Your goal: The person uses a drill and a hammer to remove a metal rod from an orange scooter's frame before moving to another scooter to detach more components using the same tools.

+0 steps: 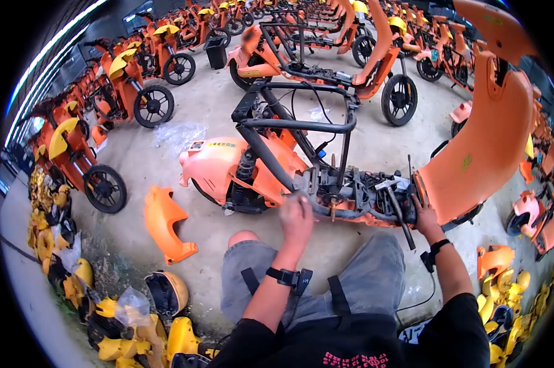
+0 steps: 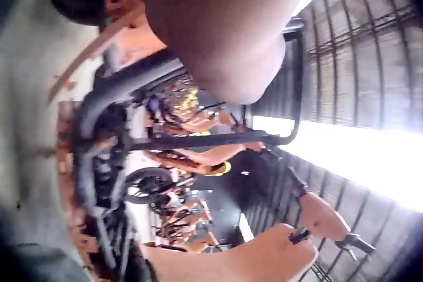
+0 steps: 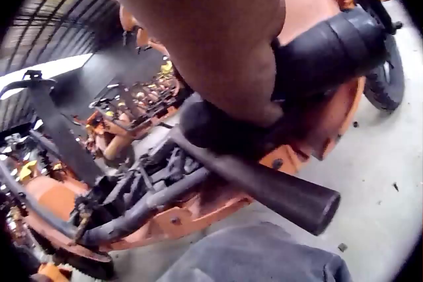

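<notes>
A stripped orange scooter with a black tube frame stands before the person's knees. The left hand, blurred, is close by the lower frame tube at the rear end of the footwell; its finger shape is unclear. At the front end of the footwell, the right hand reaches in with extended fingers, beside the orange front shield. A hammer lies across the footwell just left of that hand, its dark handle sticking out toward the person. In the right wrist view the forearm hides most of the fingers.
A loose orange panel lies on the floor to the left. Yellow parts and a helmet are heaped at lower left, with more yellow parts at lower right. Another stripped scooter stands behind, near a black bin.
</notes>
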Demonstrator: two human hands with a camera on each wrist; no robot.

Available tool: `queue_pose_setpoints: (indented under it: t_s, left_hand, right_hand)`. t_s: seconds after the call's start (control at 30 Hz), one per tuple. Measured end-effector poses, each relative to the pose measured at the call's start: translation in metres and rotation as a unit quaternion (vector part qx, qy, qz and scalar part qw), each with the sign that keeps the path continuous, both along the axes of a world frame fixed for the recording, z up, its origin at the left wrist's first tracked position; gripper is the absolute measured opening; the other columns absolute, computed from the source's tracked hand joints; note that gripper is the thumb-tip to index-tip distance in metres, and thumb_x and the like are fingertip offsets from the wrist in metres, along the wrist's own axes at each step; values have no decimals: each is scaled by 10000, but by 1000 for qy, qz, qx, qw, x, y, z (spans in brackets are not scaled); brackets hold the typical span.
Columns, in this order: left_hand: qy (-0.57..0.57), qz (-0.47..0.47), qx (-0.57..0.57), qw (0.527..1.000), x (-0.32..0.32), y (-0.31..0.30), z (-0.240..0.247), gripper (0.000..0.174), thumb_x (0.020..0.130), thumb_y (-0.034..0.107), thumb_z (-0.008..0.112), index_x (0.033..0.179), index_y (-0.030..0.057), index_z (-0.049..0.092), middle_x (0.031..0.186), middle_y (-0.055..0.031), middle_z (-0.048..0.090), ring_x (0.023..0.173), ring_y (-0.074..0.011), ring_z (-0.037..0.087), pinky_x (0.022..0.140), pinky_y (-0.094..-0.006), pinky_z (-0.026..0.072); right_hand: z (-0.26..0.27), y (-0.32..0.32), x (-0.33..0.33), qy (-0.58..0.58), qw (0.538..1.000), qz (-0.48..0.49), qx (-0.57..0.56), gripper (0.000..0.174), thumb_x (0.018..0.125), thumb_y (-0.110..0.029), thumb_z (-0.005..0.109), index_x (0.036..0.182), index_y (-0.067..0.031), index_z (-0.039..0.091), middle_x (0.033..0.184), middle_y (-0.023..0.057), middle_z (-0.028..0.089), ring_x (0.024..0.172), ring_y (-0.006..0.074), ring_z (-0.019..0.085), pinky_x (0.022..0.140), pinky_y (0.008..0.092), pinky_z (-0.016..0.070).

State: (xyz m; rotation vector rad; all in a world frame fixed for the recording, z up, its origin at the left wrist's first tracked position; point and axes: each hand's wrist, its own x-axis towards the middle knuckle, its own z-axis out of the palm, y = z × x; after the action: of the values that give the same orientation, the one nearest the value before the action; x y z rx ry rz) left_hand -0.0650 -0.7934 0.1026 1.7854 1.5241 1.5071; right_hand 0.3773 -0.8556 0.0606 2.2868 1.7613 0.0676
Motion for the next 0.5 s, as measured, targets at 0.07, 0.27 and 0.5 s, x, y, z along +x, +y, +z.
queue_pose_setpoints:
  t_s: [0.07, 0.27, 0.5]
  left_hand:
    - [31, 83, 202, 975, -18, 19, 46, 160, 911, 122, 534, 991, 6, 609, 957, -184, 591, 946, -370, 575, 820, -490, 448]
    - [180, 87, 381, 903, -29, 93, 149, 309, 909, 220, 536, 1162, 52, 592, 1255, -130, 550, 1255, -322, 469, 1084, -509, 295]
    - [244, 117, 377, 886, -18, 134, 126, 308, 912, 356, 477, 1023, 97, 602, 1025, -88, 590, 1085, -294, 513, 1090, -517, 254]
  right_hand:
    - [8, 4, -4, -33, 999, 7, -32, 1295, 558, -320, 914, 1554, -187, 98, 1307, 232, 527, 1185, 394, 520, 942, 494, 458]
    - [58, 52, -116, 87, 980, 123, 128, 227, 837, -198, 612, 1002, -52, 669, 984, 180, 666, 961, 336, 631, 797, 423, 506]
    - [-20, 87, -239, 333, 900, 137, 247, 214, 853, -215, 642, 897, -10, 687, 900, 204, 677, 843, 380, 643, 774, 460, 516]
